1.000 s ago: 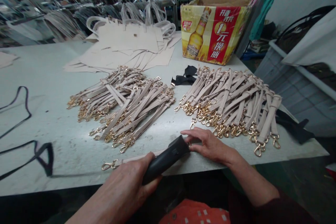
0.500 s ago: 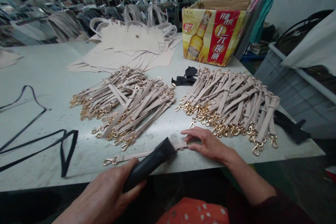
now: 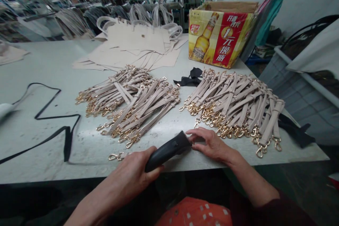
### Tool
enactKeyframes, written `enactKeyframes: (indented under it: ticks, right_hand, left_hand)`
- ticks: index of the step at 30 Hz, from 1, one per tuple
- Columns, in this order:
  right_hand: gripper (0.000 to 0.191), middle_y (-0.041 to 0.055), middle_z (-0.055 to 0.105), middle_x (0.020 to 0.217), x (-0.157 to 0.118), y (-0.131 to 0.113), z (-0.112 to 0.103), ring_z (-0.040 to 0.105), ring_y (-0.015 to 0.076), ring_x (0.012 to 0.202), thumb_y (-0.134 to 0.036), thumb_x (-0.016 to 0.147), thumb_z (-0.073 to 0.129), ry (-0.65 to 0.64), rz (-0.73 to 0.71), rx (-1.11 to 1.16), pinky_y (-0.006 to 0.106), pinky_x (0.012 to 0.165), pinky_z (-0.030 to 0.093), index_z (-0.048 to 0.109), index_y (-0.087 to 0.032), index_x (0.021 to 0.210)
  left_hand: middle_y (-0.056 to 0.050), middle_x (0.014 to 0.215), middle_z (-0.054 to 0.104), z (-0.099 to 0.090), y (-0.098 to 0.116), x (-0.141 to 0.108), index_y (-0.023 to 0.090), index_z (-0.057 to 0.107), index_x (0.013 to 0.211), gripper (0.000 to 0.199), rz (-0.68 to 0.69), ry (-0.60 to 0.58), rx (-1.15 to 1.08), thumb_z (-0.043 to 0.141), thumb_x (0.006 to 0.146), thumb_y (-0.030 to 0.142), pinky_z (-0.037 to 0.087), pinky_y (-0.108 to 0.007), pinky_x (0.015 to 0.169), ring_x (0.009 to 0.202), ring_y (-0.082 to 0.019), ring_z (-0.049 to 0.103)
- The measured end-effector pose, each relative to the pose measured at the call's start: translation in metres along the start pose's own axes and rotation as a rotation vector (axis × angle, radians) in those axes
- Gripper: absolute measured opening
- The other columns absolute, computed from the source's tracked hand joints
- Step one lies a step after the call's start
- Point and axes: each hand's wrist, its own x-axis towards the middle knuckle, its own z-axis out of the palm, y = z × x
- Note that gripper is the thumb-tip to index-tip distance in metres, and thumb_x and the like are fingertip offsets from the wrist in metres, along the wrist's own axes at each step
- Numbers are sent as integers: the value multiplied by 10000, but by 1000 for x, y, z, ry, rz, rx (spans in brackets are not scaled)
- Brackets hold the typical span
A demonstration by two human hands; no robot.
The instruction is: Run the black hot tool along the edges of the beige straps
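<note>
My left hand (image 3: 139,166) is wrapped round a black hand-held tool (image 3: 168,152), shaped like a hair clipper. Its broad head points right and lies over a beige strap, most of which is hidden under tool and hand. The strap's gold snap hook (image 3: 116,156) shows on the table left of my knuckles. Thumb and fingers of my right hand (image 3: 209,144) close around the strap's right end, right by the tool head. Beyond my hands lie a left pile of beige straps (image 3: 143,104) and a right pile (image 3: 235,100), both with gold hooks.
Black cord or ribbon (image 3: 67,141) zigzags across the table's left side. Beige panels (image 3: 132,42) are stacked behind. A yellow-and-red carton (image 3: 206,39) stands at the back right. Black cloth scraps (image 3: 189,79) lie between the piles. A grey bin (image 3: 296,88) stands beyond the right edge.
The tool has moved right and up along the strap, up to my right fingertips. The black cord has shifted, and a white object shows at the left edge. The view has turned slightly left.
</note>
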Motion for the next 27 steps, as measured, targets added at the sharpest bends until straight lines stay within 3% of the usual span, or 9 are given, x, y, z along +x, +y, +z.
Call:
enactKeyframes:
  ticks: [7, 10, 15, 20, 23, 27]
  right_hand:
    - [466, 48, 725, 970, 1, 0, 0, 648, 199, 948, 1, 741, 687, -26, -36, -50, 358, 881, 494, 646, -187, 1165]
    - [407, 46, 703, 967, 1, 0, 0, 639, 195, 922, -14, 732, 693, -19, -51, -74, 341, 856, 502, 664, -193, 1096]
    - [494, 51, 665, 983, -1, -1, 6, 645, 180, 871, -100, 727, 740, 37, -15, -67, 321, 817, 520, 604, -192, 1193]
    - [221, 40, 664, 858, -1, -9, 9, 611, 182, 811, -93, 754, 667, 74, -106, -183, 314, 751, 498, 665, -188, 954]
    - [173, 34, 663, 812, -4, -17, 8, 609, 167, 760, -66, 744, 629, 171, -160, -131, 298, 708, 496, 672, -189, 858]
    - [137, 46, 680, 858, -10, -35, -8, 616, 153, 733, -97, 775, 653, 350, -179, -5, 280, 654, 507, 690, -190, 868]
  left_hand:
    - [30, 749, 697, -8, 3, -13, 245, 652, 901, 174, -33, -43, -8, 524, 840, 345, 407, -231, 632, 702, -171, 658]
    - [31, 729, 689, -3, 8, -6, 244, 654, 896, 162, -36, -14, -36, 532, 830, 329, 399, -235, 618, 682, -167, 647]
    - [23, 796, 704, 9, 3, 2, 243, 674, 922, 191, 56, 58, -85, 567, 834, 374, 422, -254, 661, 752, -189, 657]
    - [5, 988, 742, 11, -4, -11, 277, 663, 1089, 286, 59, 127, -138, 601, 824, 362, 448, -271, 802, 940, -220, 678]
    - [8, 875, 723, 10, -11, -29, 247, 642, 964, 218, -31, 149, -118, 555, 848, 409, 451, -270, 750, 839, -214, 676]
    - [16, 758, 675, 15, -33, -55, 228, 611, 916, 305, -121, 188, -100, 477, 871, 498, 450, -264, 664, 726, -201, 649]
